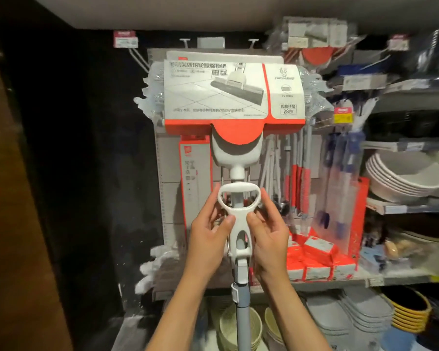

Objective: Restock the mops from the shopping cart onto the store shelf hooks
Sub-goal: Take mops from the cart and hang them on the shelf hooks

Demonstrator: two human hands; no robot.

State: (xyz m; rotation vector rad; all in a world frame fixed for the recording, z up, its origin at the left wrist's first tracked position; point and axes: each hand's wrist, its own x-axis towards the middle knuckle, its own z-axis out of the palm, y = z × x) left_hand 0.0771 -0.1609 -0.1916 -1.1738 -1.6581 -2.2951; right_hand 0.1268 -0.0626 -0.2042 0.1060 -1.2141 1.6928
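A sponge mop [235, 97] with a white and red cardboard sleeve over its head stands upright against the shelf's back panel, head up high. Its white squeeze handle [238, 206] sits on a grey pole [241, 312] that runs down out of view. My left hand [208, 231] pinches the left side of that white handle, thumb in front. My right hand [268, 231] pinches its right side the same way. Another packaged mop [223, 54] hangs just behind the first. Two metal hooks [253, 41] stick out above. No shopping cart is in view.
Hanging brushes and mop poles [299, 168] fill the panel to the right, with red refill boxes [314, 259] below them. Stacked grey basins [403, 176] sit on the right shelves. Baskets [238, 328] and bins stand on the floor shelf. A dark wall closes the left side.
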